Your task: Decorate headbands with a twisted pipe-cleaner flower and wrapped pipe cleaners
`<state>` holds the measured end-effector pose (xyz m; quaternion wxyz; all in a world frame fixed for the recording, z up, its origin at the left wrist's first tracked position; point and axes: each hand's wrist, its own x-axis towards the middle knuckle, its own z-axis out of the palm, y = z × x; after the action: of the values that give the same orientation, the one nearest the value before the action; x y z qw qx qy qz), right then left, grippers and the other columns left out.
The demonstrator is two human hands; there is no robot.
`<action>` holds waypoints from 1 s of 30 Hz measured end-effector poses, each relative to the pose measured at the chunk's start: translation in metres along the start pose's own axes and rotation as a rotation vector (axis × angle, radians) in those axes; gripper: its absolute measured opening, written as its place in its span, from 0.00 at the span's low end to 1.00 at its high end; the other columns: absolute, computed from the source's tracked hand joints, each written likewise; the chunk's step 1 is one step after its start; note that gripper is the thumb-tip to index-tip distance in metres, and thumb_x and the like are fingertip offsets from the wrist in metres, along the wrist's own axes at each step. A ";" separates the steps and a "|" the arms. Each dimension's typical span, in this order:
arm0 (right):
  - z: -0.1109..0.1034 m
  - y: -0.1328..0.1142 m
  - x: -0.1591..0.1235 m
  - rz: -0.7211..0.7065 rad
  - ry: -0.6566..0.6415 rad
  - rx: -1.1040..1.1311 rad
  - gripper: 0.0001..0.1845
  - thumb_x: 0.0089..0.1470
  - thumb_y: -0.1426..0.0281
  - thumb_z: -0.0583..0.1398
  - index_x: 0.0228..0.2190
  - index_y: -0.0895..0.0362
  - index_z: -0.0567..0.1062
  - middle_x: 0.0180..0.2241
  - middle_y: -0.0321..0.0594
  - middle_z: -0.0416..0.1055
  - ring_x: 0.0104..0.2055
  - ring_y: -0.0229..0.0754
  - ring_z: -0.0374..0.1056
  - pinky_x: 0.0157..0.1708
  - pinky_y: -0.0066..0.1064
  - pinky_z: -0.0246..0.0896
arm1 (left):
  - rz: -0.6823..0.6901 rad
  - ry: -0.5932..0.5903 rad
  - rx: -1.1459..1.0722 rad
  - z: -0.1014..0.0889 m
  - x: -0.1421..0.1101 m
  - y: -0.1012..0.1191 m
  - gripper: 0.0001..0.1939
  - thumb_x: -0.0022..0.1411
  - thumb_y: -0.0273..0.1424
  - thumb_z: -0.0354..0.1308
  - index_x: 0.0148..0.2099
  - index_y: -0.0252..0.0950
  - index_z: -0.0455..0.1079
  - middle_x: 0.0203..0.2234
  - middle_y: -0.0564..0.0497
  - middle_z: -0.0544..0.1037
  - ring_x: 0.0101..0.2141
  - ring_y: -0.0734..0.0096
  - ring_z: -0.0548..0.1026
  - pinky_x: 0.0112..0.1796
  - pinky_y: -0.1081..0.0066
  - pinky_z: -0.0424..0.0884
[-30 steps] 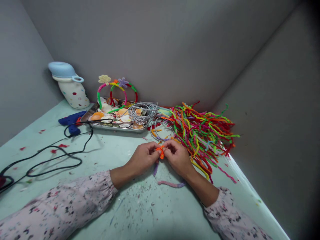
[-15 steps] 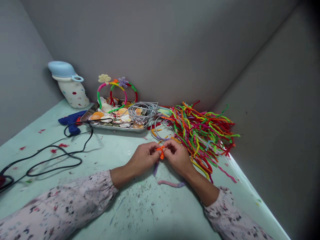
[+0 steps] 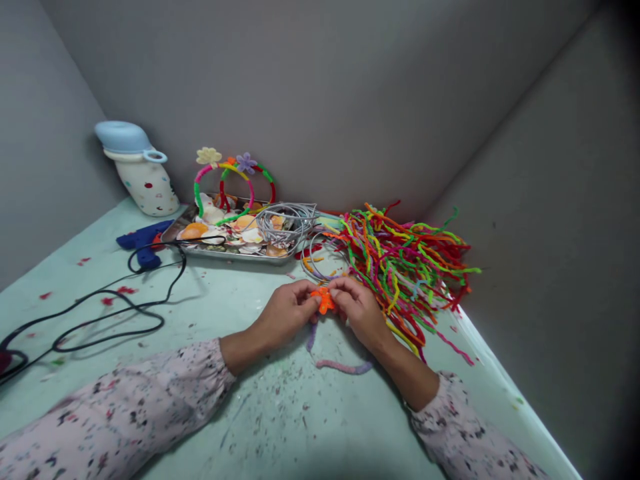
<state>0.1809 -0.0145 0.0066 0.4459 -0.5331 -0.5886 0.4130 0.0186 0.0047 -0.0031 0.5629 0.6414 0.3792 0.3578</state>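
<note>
A pale green desk (image 3: 280, 420) bears a heap of multicoloured fuzzy stems (image 3: 400, 263) at right and, farther left, a metal tray (image 3: 235, 257) of shells (image 3: 194, 231). In front, the left hand (image 3: 287, 310) and right hand (image 3: 363, 313), both pinched closed, grip opposite sides of a small orange lobed piece (image 3: 325, 301), located centrally between them.

I couldn't see the side edges of the orange piece (image 3: 325, 302) behind the left grip (image 3: 285, 312) and right grip (image 3: 362, 313); the frame cut off the black cord (image 3: 163, 324) and both sleeves (image 3: 125, 410), and the red scraps (image 3: 127, 291) on the desk (image 3: 215, 300) were too small for me to identify.
</note>
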 end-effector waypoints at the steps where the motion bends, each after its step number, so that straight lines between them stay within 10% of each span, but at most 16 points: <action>1: 0.000 0.000 0.000 0.026 0.000 0.036 0.08 0.51 0.67 0.54 0.31 0.57 0.71 0.20 0.32 0.65 0.22 0.35 0.60 0.22 0.26 0.55 | -0.015 0.011 -0.035 0.000 0.000 0.002 0.07 0.58 0.30 0.53 0.35 0.32 0.69 0.21 0.53 0.72 0.22 0.76 0.69 0.24 0.75 0.62; 30: 0.001 -0.001 0.002 0.049 0.012 -0.033 0.04 0.48 0.69 0.56 0.25 0.56 0.71 0.19 0.31 0.66 0.20 0.34 0.58 0.22 0.26 0.54 | -0.067 0.053 -0.097 -0.002 0.001 0.002 0.10 0.61 0.36 0.52 0.37 0.33 0.67 0.18 0.52 0.73 0.20 0.75 0.70 0.22 0.76 0.62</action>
<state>0.1800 -0.0131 0.0076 0.4303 -0.5573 -0.5793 0.4108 0.0176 0.0060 -0.0010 0.5948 0.5903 0.3977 0.3736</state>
